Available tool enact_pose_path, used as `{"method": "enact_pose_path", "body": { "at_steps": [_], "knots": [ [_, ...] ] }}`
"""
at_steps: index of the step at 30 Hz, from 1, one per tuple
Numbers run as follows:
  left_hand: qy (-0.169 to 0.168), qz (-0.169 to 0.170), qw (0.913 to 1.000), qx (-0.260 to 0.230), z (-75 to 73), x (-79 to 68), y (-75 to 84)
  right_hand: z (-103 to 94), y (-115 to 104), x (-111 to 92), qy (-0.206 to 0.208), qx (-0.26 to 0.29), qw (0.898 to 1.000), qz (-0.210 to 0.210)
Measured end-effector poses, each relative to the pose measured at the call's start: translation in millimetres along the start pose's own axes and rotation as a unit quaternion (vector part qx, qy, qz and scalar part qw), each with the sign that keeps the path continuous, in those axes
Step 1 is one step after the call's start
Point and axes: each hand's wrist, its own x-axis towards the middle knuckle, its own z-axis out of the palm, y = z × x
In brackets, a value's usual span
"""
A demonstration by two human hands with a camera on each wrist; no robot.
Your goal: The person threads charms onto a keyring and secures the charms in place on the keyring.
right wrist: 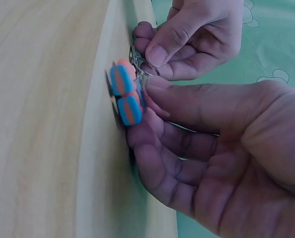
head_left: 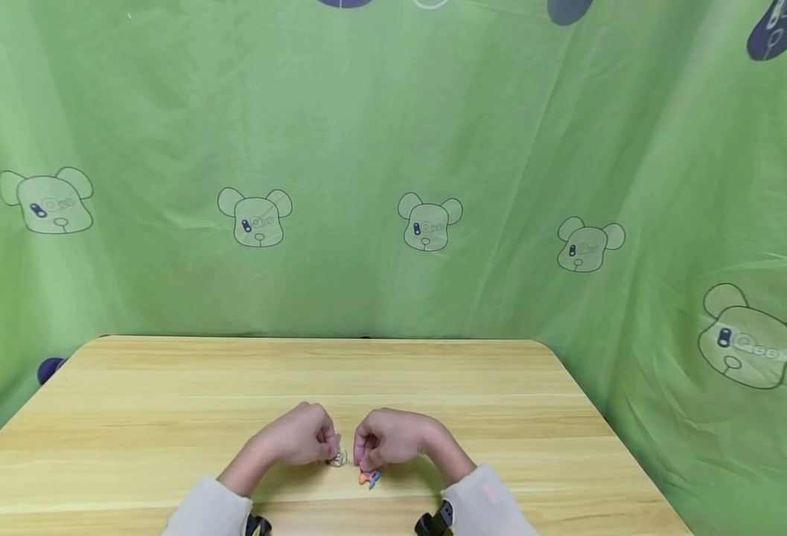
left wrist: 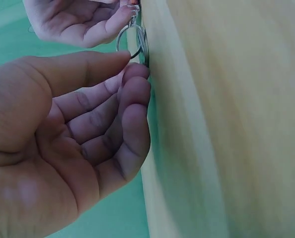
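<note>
My left hand (head_left: 304, 435) pinches a metal key ring (left wrist: 118, 40) between thumb and fingertips, low over the table. A flat metal piece (left wrist: 145, 48) hangs beside the ring at the fingertips. My right hand (head_left: 394, 438) grips a small orange and blue charm (right wrist: 130, 110) with thumb and fingers; its lower part sticks out below them, close to the tabletop. A short chain (head_left: 351, 461) runs between the hands and links charm and ring. Part of the charm is hidden behind the right thumb and fingers.
Both hands work near the front middle of a light wooden table (head_left: 232, 380). A green curtain (head_left: 346, 283) printed with bear heads surrounds the table's back and sides. Pale sleeves (head_left: 208, 510) cover the forearms, and dark bands (head_left: 441, 517) sit at the wrists.
</note>
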Motion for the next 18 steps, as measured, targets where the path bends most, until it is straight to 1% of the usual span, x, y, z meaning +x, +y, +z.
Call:
{"method": "enact_pose_path", "body": {
  "at_steps": [6, 13, 16, 18],
  "knots": [
    [0.008, -0.009, 0.9999, 0.002, -5.0, -3.0, 0.3, -5.8, -1, -1, 0.017, -0.012, 1.0, 0.004],
    [0.012, -0.014, 0.9998, 0.01, -8.8, -2.4, -0.7, -13.1, -4, -5, 0.035, -0.033, 0.999, -0.015],
    [0.022, -0.015, 0.9995, 0.017, -8.4, -2.0, -1.7, -15.9, -5, -6, 0.054, -0.038, 0.998, -0.024],
    [0.039, -0.018, 0.9989, 0.019, -8.0, -1.9, -2.4, -16.9, -6, -6, 0.076, -0.041, 0.996, -0.032]
  ]
}}
